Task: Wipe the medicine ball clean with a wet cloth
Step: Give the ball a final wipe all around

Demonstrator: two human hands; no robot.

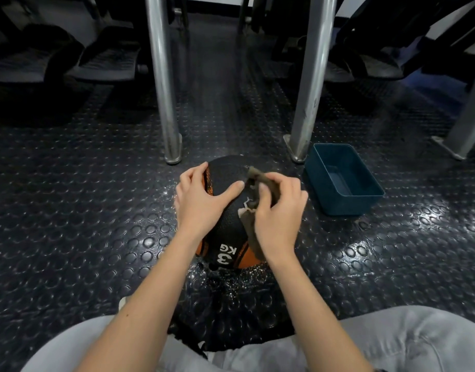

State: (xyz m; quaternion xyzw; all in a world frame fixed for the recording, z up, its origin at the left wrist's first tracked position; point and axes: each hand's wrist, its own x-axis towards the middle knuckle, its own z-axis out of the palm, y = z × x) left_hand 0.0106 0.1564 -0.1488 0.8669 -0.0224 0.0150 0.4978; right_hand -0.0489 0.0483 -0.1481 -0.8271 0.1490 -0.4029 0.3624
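The ball [227, 174] sits on the floor [97, 210] before our knees. Our left grip [201, 200] lies spread across it, steadying. Our right grip [279, 213] bunches the cloth [270, 181] in curled fingers. We'd best press firmly, overlap strokes, and roll it.

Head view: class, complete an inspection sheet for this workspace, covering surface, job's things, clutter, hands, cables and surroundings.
Surface: dark studded rubber floor, with glinting speckles around the ball.
Job's things: black and orange medicine ball marked 3 KG, on the floor; brown cloth draped over its right side.
Clutter: blue tub to the ball's right, contents unclear.
Hands: left hand rests spread on the ball; right hand grips the cloth against it.
Cables: nothing seen.
Surroundings: two metal posts behind the ball; dark gym machines beyond; grey trousers at the bottom edge.
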